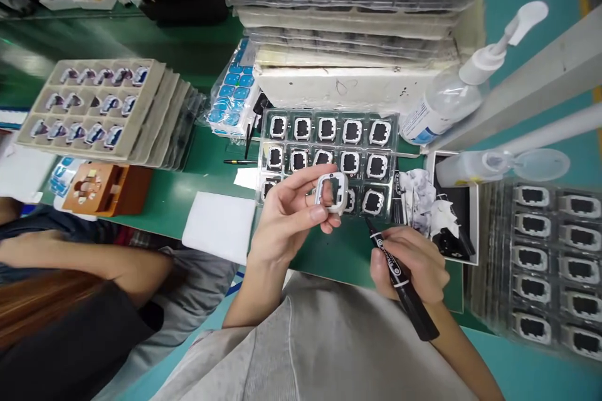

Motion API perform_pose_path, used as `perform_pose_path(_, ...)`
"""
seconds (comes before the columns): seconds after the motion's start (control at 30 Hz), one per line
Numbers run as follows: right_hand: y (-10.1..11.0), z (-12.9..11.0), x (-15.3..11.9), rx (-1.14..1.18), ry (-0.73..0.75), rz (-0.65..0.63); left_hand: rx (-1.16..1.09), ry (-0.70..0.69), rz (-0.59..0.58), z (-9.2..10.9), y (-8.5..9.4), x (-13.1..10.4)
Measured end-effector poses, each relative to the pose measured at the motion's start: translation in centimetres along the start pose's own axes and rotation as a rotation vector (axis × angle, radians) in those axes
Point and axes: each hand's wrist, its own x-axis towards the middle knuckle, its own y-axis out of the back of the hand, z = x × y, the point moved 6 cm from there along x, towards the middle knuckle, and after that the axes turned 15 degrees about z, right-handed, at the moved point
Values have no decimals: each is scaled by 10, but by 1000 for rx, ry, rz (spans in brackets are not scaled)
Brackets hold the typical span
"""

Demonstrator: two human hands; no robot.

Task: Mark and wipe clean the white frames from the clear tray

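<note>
Between the thumb and fingers of my left hand (291, 210) is a small white square frame (339, 191) with rounded corners and an open middle. My right hand (414, 260) grips a black marker pen (399, 288), its dark tip pointing up and left towards the frame but apart from it. Behind both hands lies a clear plastic tray (362, 116) with rows of similar white frames with black centres. My left hand covers part of its front row.
Stacked trays (508, 257) of frames stand at right, more trays (352, 3) at the back. A pump bottle (444, 103) and a box of crumpled paper (418, 191) are right of the tray. A white pad (219, 225) lies left. A co-worker's arm (89, 257) is at far left.
</note>
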Motion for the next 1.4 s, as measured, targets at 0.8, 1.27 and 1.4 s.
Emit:
perform_pose_path(0.8,-3,-1,1,5,7,-21,206,-323,-136,-8,14,-16)
perform_pose_path(1.27,-2,0,-1,8,7,-21,243,-390,-109,-3,13,-16)
perform_pose_path(1.4,-2,-5,2,-4,30,-14,357,-467,-45,29,13,-8)
